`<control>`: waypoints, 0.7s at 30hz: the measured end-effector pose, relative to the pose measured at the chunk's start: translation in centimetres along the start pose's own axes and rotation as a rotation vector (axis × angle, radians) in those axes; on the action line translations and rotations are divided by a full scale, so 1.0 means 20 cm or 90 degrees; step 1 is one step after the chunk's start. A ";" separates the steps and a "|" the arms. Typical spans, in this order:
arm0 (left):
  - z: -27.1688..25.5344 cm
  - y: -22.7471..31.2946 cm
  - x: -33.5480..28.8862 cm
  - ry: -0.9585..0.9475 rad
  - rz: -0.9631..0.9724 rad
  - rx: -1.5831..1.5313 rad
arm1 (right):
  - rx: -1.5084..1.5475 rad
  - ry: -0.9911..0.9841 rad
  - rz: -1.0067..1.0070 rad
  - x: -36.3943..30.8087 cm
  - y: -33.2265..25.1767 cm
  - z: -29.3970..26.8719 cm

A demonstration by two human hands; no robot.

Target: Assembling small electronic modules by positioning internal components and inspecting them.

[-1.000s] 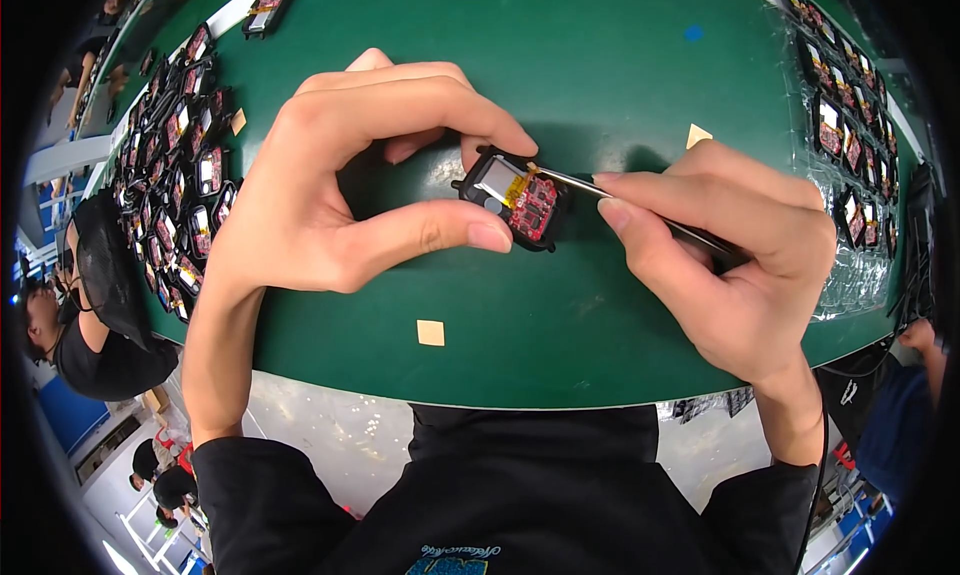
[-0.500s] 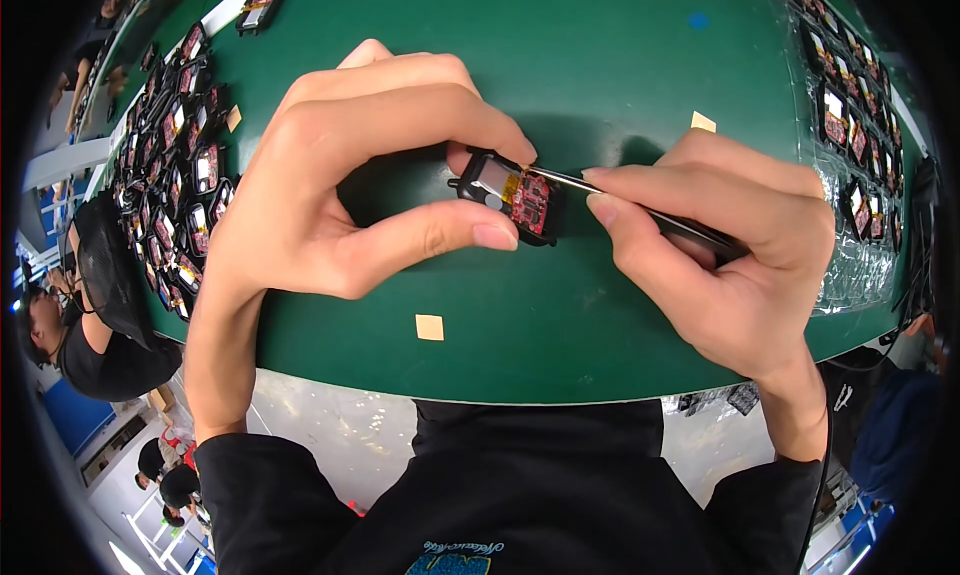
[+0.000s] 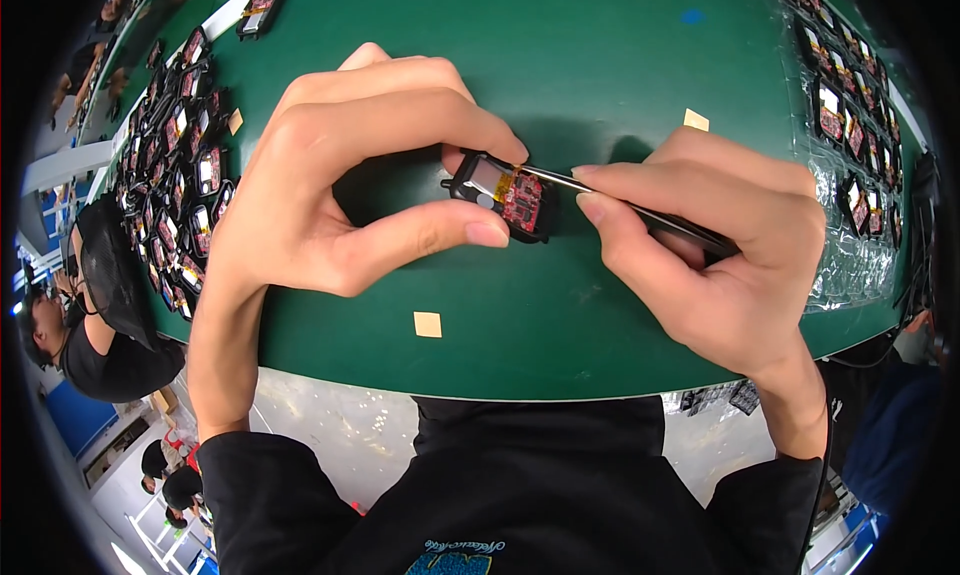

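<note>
Near paper: a tan square lies flat on the green desk, toward its front edge.
Left fingers: my left hand pinches an open black case, thumb along its lower side, forefinger at its upper corner.
Inside the case: I see a silver pack, yellow tape and a red circuit board.
Right fingers: my right hand grips a slim metal-tipped tool like a pen.
Tool point: it sits at the case's upper edge, just beside my left forefinger; exactly what it touches is too small to tell.
Good handling: I judge a light, low-angled point best, to spare the board; a firm thumb should stop the case twisting.
Left heap: many similar cases lie jumbled together.
Right rows: more open units sit by clear plastic.
Far left: a lone unit lies near the desk's edge.
</note>
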State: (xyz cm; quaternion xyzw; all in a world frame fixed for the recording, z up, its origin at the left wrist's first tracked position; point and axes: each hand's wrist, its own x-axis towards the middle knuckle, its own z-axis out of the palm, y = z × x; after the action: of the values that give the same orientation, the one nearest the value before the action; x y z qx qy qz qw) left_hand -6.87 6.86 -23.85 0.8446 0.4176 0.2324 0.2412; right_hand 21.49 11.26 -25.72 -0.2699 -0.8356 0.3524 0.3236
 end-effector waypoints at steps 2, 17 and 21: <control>0.01 -0.01 0.00 0.011 0.008 -0.014 | 0.007 -0.004 0.007 0.00 0.01 -0.01; 0.00 -0.02 0.00 -0.004 0.002 -0.030 | 0.019 0.001 0.004 0.00 0.01 0.00; 0.00 -0.02 -0.01 0.002 0.004 -0.033 | 0.011 0.003 -0.012 0.00 0.02 0.00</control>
State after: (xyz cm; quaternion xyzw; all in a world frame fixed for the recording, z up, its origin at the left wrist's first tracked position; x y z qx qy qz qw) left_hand -7.25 6.97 -24.17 0.8389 0.4094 0.2454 0.2616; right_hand 21.67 11.45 -25.96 -0.2598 -0.8344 0.3560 0.3311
